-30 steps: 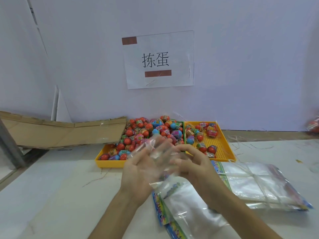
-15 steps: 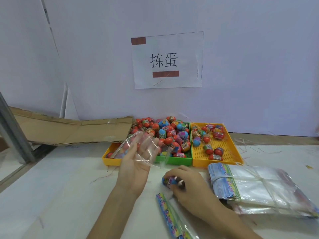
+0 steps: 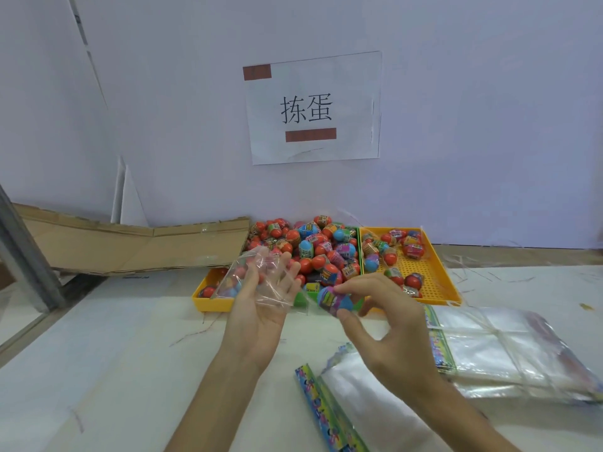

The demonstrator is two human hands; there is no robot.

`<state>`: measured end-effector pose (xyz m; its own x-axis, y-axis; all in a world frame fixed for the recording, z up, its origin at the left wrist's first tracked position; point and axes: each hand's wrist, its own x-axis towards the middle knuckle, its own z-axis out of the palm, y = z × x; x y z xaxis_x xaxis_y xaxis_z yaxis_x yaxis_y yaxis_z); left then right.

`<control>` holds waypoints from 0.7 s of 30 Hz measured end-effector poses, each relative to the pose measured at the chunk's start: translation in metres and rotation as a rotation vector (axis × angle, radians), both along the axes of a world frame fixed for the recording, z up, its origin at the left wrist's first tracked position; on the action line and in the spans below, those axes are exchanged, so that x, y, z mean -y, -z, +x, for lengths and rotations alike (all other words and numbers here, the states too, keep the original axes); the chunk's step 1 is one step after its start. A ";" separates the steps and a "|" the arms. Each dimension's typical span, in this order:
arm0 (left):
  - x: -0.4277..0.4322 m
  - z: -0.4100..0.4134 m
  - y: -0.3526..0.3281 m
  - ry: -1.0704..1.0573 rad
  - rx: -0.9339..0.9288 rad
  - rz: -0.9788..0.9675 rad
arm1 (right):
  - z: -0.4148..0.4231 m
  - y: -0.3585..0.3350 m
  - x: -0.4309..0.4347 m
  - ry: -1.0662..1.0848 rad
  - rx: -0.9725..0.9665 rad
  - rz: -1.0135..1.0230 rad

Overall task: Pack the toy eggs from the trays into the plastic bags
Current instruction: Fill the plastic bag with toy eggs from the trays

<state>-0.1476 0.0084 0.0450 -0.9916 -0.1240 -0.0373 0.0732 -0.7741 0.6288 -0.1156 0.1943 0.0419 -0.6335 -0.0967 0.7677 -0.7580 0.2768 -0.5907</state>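
My left hand (image 3: 261, 308) is palm up with fingers spread, and a clear plastic bag (image 3: 251, 275) lies draped over them. My right hand (image 3: 388, 324) pinches a blue and purple toy egg (image 3: 334, 300) between thumb and fingers, just right of the bag. Behind the hands, a heap of red, blue and green toy eggs (image 3: 313, 249) fills a yellow tray (image 3: 204, 300) and a green tray (image 3: 301, 301). A second yellow tray (image 3: 430, 272) on the right holds several more eggs.
A tied bundle of clear bags (image 3: 502, 350) lies on the white table at right. Another bag with a colourful printed header (image 3: 329, 415) lies near the front. Flattened cardboard (image 3: 130, 246) leans along the wall at left, and a metal post (image 3: 26, 252) stands at the far left.
My right hand lifted the blue and purple egg from the table up toward the bag. Earlier both hands were working the bag open; my left hand now holds it alone.
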 end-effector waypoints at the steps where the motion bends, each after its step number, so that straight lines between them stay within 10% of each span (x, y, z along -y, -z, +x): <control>1: 0.000 0.000 0.000 0.001 -0.005 -0.024 | 0.000 0.001 0.001 -0.029 -0.009 0.032; 11: -0.003 0.001 0.003 0.086 -0.001 -0.147 | 0.001 0.012 0.005 -0.275 0.151 0.201; 21: -0.006 0.002 0.004 0.113 -0.001 -0.123 | -0.008 0.011 0.004 0.056 0.205 -0.036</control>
